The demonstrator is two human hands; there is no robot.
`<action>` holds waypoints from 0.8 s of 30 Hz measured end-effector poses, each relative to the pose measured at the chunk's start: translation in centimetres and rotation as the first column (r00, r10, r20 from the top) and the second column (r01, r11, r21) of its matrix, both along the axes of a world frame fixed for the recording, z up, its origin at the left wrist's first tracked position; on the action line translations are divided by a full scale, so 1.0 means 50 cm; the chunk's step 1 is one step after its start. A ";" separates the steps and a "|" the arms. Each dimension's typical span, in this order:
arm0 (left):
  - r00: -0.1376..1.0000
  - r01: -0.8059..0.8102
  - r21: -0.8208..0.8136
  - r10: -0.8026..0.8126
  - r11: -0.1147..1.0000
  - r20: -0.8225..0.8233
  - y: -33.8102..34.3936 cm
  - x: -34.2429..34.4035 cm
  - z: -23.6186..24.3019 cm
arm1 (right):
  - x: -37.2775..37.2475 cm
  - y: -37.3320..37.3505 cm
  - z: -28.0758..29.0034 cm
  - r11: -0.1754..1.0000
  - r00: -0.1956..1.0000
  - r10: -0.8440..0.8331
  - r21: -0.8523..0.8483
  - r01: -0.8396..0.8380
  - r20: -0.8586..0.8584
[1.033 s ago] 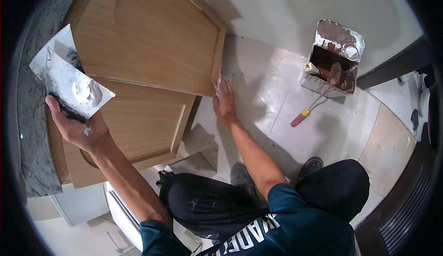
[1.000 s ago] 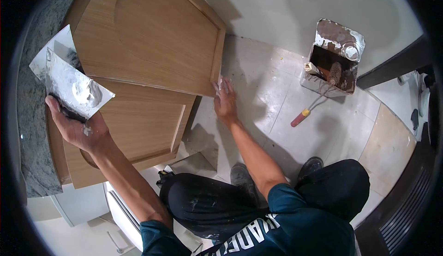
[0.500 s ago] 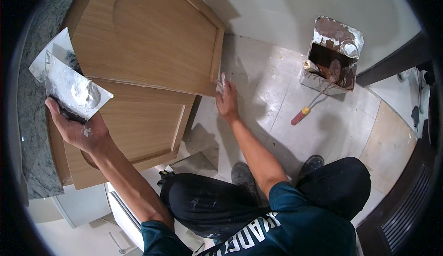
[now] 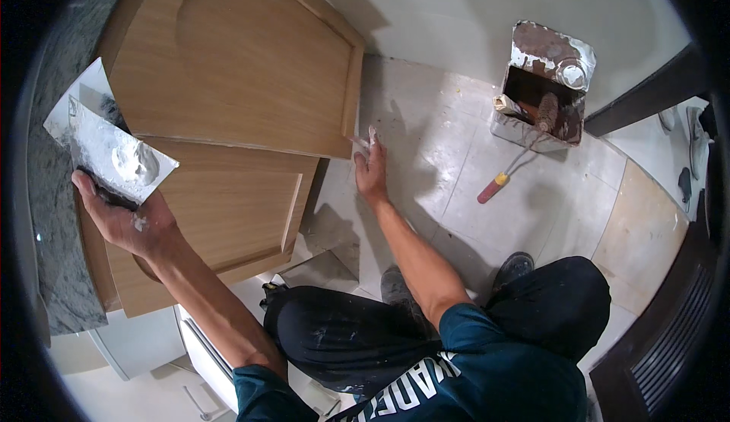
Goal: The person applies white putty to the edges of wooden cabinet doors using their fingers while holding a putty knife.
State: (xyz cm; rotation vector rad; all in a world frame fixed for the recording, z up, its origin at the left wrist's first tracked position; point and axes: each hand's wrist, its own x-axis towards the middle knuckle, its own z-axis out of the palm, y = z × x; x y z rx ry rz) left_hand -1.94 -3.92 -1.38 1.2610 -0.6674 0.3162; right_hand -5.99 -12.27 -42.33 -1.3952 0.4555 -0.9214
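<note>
Left hand (image 4: pixel 137 228): I see it curled around paste-smeared plates (image 4: pixel 118 152).
Right hand (image 4: pixel 371 175): partly curled beside the wooden panel (image 4: pixel 236 65); I can't tell what it holds.

Cabinet doors (image 4: pixel 228 65): light brown, with fine darker wood grain. Worktop (image 4: pixel 59 209): grey, mottled with darker and paler flecks. Plate (image 4: pixel 97 144): white to silvery, smeared with grey; paste (image 4: pixel 135 165): bright white. Left hand (image 4: pixel 133 228): flecked with white; right hand (image 4: pixel 371 171): white-dusted. Tin (image 4: pixel 521 133): silver-grey outside, dark brown inside; its lid (image 4: pixel 532 42): brown, blotched with white. Roller (image 4: pixel 547 110): brown; its handle (image 4: pixel 492 190): red, with a yellow collar (image 4: pixel 502 178). Floor tiles (image 4: pixel 487 148): pale grey; neighbouring slab (image 4: pixel 639 224): beige. Shirt (image 4: pixel 517 369): dark teal, with white lettering (image 4: pixel 418 390). Trousers (image 4: pixel 334 338): black, spotted white. Shoes (image 4: pixel 517 264): dark grey. Wall (image 4: pixel 426 11): off-white.
</note>
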 end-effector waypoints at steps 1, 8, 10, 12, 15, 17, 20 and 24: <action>1.000 -0.019 -0.006 0.019 1.000 -0.001 0.002 0.001 -0.002 | 0.000 0.000 0.000 1.000 1.000 -0.011 0.023 0.011 0.011; 0.999 -0.026 0.001 0.026 1.000 0.026 0.009 0.006 -0.003 | 0.033 0.010 -0.007 0.998 0.997 0.066 0.007 -0.066 -0.045; 0.999 -0.031 -0.007 0.031 0.999 0.023 -0.009 0.009 -0.008 | 0.054 -0.013 -0.031 0.995 0.993 0.073 0.076 -0.067 -0.091; 0.997 -0.074 -0.005 0.074 0.997 0.011 -0.011 -0.001 -0.003 | 0.058 -0.008 -0.013 0.955 0.996 0.049 0.289 -0.068 0.072; 0.994 -0.103 -0.002 0.103 0.995 0.030 -0.008 0.002 -0.004 | 0.049 -0.010 -0.018 0.956 0.997 0.027 0.291 -0.047 0.074; 0.994 -0.111 -0.055 0.112 0.992 0.014 -0.020 -0.002 -0.005 | 0.036 -0.009 -0.024 0.980 0.999 0.033 0.194 -0.036 0.021; 0.990 -0.135 -0.064 0.137 0.989 0.023 -0.019 -0.004 -0.004 | 0.021 0.001 -0.022 0.994 0.999 0.033 0.105 -0.032 -0.006; 0.994 -0.111 -0.022 0.112 0.994 0.016 -0.026 -0.003 -0.004 | 0.030 0.014 -0.035 0.991 0.999 -0.036 0.132 0.035 0.007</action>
